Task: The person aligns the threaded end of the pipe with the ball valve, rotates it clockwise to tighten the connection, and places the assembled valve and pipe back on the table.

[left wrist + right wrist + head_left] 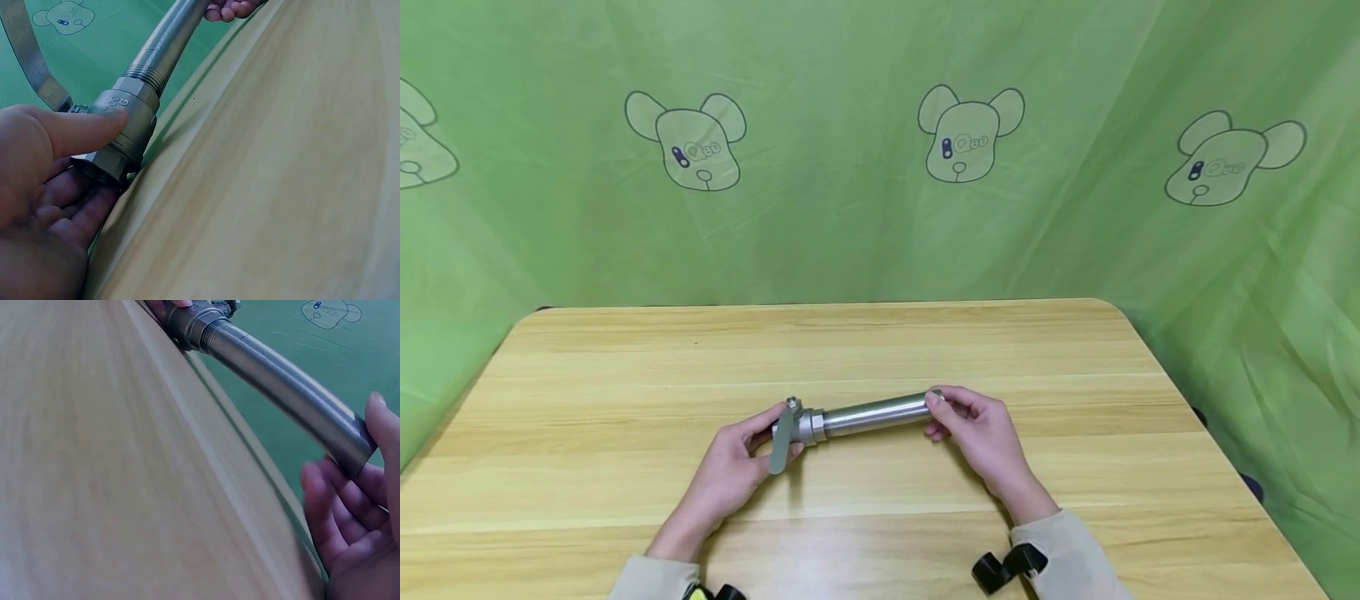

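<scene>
A metal ball valve [809,427] with a flat lever handle [782,442] is joined to a shiny steel pipe [876,415]. My left hand [733,471] grips the valve body, its thumb lying across the side in the left wrist view. Threads [145,78] show where the pipe enters the valve's hex end. At the pipe's far end, my right hand [981,433] holds it between thumb and fingers. Valve and pipe are held above the table, the pipe end tilted slightly up to the right in the head view.
The wood-grain table [625,367] spreads around both hands, with rounded far corners. Behind and to the right hangs a green curtain [835,208] printed with bear-head outlines. Black devices [1009,567] sit at the wrists.
</scene>
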`<state>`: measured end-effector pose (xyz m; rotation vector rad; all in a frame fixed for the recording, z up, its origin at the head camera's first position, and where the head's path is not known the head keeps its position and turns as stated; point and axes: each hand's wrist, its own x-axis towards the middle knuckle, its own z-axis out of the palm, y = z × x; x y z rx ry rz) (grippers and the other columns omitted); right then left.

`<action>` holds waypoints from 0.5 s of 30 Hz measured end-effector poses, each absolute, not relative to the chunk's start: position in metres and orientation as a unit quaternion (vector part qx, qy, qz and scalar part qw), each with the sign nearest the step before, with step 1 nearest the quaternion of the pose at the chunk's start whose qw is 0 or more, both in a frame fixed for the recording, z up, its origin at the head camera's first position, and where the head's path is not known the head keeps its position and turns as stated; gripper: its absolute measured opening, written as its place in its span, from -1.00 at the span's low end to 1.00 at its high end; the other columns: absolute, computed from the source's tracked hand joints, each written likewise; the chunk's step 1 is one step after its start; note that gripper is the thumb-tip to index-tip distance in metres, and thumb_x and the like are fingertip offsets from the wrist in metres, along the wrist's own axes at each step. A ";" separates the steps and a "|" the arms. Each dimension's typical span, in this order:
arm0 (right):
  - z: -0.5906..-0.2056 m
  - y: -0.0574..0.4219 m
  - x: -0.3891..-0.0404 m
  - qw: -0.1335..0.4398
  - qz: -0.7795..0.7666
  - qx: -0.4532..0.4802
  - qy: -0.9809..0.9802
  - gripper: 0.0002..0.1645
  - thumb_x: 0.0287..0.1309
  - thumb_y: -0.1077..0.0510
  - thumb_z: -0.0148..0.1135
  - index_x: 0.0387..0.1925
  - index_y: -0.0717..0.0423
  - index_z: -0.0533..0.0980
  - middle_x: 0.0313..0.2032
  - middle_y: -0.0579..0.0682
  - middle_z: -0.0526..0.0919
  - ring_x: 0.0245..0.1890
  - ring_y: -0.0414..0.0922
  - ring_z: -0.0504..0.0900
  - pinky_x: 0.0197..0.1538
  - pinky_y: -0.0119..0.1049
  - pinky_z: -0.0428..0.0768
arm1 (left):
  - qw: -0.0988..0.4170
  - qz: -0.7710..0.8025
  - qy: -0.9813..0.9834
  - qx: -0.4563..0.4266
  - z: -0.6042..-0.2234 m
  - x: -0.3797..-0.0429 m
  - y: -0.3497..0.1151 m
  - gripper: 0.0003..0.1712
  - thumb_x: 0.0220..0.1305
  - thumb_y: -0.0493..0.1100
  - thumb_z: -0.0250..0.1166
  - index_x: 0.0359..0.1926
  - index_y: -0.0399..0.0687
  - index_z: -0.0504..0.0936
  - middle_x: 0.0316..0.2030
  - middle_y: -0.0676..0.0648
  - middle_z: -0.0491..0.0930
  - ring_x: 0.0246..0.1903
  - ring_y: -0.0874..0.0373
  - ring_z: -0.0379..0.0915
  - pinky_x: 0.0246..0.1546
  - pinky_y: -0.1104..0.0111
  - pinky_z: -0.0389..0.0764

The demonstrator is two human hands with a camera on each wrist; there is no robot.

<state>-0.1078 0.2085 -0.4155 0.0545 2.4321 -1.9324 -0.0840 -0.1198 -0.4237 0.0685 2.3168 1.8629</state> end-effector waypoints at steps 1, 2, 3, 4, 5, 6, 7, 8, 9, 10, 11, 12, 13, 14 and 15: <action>-0.416 0.208 -0.108 0.008 -0.608 0.017 0.794 -0.61 0.47 0.02 0.39 0.10 0.24 0.73 -0.26 0.07 0.79 -0.34 -0.20 0.74 -0.19 -0.37 0.80 | 0.084 0.624 0.776 0.022 -0.424 -0.084 -0.120 -0.23 0.33 -0.28 0.51 0.51 -0.19 0.47 0.49 -0.28 0.49 0.49 -0.20 0.45 0.43 0.24 0.52; -0.415 0.208 -0.108 0.000 -0.596 0.015 0.803 -0.62 0.46 0.01 0.40 0.11 0.20 0.74 -0.25 0.05 0.77 -0.33 -0.21 0.72 -0.19 -0.40 0.77 | 0.083 0.624 0.777 0.021 -0.424 -0.084 -0.120 -0.23 0.33 -0.28 0.51 0.51 -0.19 0.47 0.48 -0.28 0.49 0.48 -0.20 0.45 0.43 0.24 0.51; -0.416 0.208 -0.107 -0.006 -0.589 0.013 0.808 -0.63 0.45 0.00 0.41 0.11 0.16 0.75 -0.23 0.03 0.74 -0.32 -0.22 0.70 -0.18 -0.42 0.76 | 0.083 0.622 0.778 0.020 -0.424 -0.084 -0.120 -0.23 0.33 -0.28 0.51 0.51 -0.19 0.47 0.48 -0.27 0.50 0.48 -0.20 0.45 0.44 0.23 0.51; -0.415 0.207 -0.107 -0.009 -0.585 0.010 0.811 -0.63 0.44 0.00 0.42 0.12 0.13 0.76 -0.22 0.03 0.73 -0.31 -0.23 0.70 -0.17 -0.43 0.75 | 0.082 0.621 0.779 0.019 -0.424 -0.084 -0.120 -0.23 0.32 -0.28 0.52 0.51 -0.18 0.48 0.48 -0.27 0.50 0.48 -0.20 0.46 0.44 0.23 0.51; -0.415 0.207 -0.107 -0.008 -0.588 0.004 0.809 -0.61 0.44 0.01 0.43 0.14 0.14 0.75 -0.21 0.03 0.72 -0.30 -0.23 0.70 -0.16 -0.42 0.76 | 0.081 0.620 0.780 0.018 -0.424 -0.084 -0.121 -0.24 0.32 -0.27 0.52 0.51 -0.18 0.48 0.48 -0.27 0.50 0.48 -0.19 0.46 0.44 0.23 0.50; -0.415 0.207 -0.107 -0.003 -0.594 0.000 0.804 -0.60 0.43 0.03 0.44 0.17 0.14 0.73 -0.20 0.04 0.72 -0.30 -0.22 0.72 -0.15 -0.41 0.78 | 0.081 0.622 0.779 0.018 -0.425 -0.084 -0.121 -0.24 0.32 -0.28 0.51 0.50 -0.18 0.48 0.48 -0.26 0.50 0.47 -0.19 0.47 0.44 0.23 0.51; -0.415 0.207 -0.107 0.001 -0.600 -0.006 0.800 -0.57 0.41 0.07 0.45 0.21 0.16 0.70 -0.19 0.06 0.71 -0.30 -0.21 0.73 -0.15 -0.39 0.80 | 0.081 0.622 0.778 0.018 -0.425 -0.084 -0.121 -0.24 0.33 -0.28 0.51 0.50 -0.19 0.48 0.48 -0.27 0.50 0.47 -0.19 0.47 0.43 0.24 0.51; -0.415 0.207 -0.107 0.006 -0.609 -0.010 0.793 -0.53 0.40 0.11 0.46 0.26 0.19 0.66 -0.18 0.07 0.71 -0.30 -0.20 0.74 -0.15 -0.37 0.81 | 0.081 0.624 0.777 0.019 -0.425 -0.085 -0.120 -0.24 0.33 -0.29 0.51 0.50 -0.19 0.48 0.48 -0.27 0.50 0.47 -0.19 0.47 0.43 0.24 0.52; -0.415 0.208 -0.107 0.009 -0.618 -0.015 0.786 -0.49 0.38 0.17 0.46 0.29 0.21 0.63 -0.17 0.08 0.71 -0.31 -0.19 0.75 -0.14 -0.35 0.83 | 0.081 0.624 0.777 0.020 -0.426 -0.085 -0.120 -0.25 0.33 -0.29 0.51 0.50 -0.18 0.49 0.48 -0.26 0.50 0.47 -0.19 0.48 0.42 0.26 0.52; -0.415 0.208 -0.107 0.012 -0.627 -0.021 0.779 -0.45 0.35 0.22 0.46 0.32 0.24 0.59 -0.17 0.10 0.70 -0.31 -0.17 0.76 -0.15 -0.32 0.84 | 0.081 0.625 0.776 0.020 -0.426 -0.085 -0.120 -0.25 0.33 -0.30 0.50 0.50 -0.19 0.49 0.49 -0.26 0.49 0.47 -0.19 0.47 0.42 0.26 0.52; -0.416 0.208 -0.107 0.013 -0.634 -0.027 0.773 -0.43 0.34 0.27 0.45 0.33 0.27 0.56 -0.16 0.11 0.71 -0.32 -0.16 0.77 -0.15 -0.30 0.85 | 0.081 0.627 0.775 0.021 -0.426 -0.085 -0.120 -0.25 0.33 -0.30 0.50 0.50 -0.18 0.49 0.49 -0.26 0.49 0.47 -0.19 0.47 0.42 0.27 0.53; -0.416 0.209 -0.107 0.014 -0.640 -0.034 0.768 -0.42 0.31 0.31 0.44 0.33 0.29 0.54 -0.16 0.11 0.71 -0.32 -0.15 0.77 -0.16 -0.29 0.85 | 0.081 0.627 0.774 0.021 -0.426 -0.086 -0.120 -0.25 0.33 -0.30 0.50 0.50 -0.18 0.49 0.49 -0.26 0.50 0.47 -0.19 0.47 0.42 0.27 0.53; -0.416 0.209 -0.107 0.013 -0.644 -0.040 0.763 -0.42 0.30 0.33 0.43 0.32 0.32 0.53 -0.17 0.11 0.71 -0.32 -0.14 0.78 -0.16 -0.28 0.86 | 0.081 0.627 0.775 0.020 -0.426 -0.086 -0.120 -0.25 0.33 -0.29 0.50 0.50 -0.18 0.50 0.48 -0.26 0.50 0.47 -0.19 0.47 0.42 0.27 0.53; -0.417 0.210 -0.107 0.015 -0.650 -0.042 0.758 -0.44 0.30 0.34 0.43 0.30 0.34 0.52 -0.18 0.10 0.72 -0.32 -0.13 0.78 -0.16 -0.26 0.86 | 0.081 0.626 0.775 0.020 -0.426 -0.086 -0.120 -0.25 0.33 -0.29 0.51 0.50 -0.17 0.50 0.48 -0.25 0.50 0.47 -0.19 0.48 0.42 0.27 0.53; -0.417 0.211 -0.107 0.016 -0.655 -0.044 0.754 -0.46 0.30 0.34 0.43 0.27 0.36 0.53 -0.19 0.09 0.73 -0.32 -0.13 0.79 -0.16 -0.25 0.87 | 0.081 0.626 0.775 0.019 -0.426 -0.086 -0.120 -0.26 0.33 -0.29 0.51 0.50 -0.16 0.50 0.48 -0.24 0.51 0.47 -0.18 0.48 0.42 0.27 0.54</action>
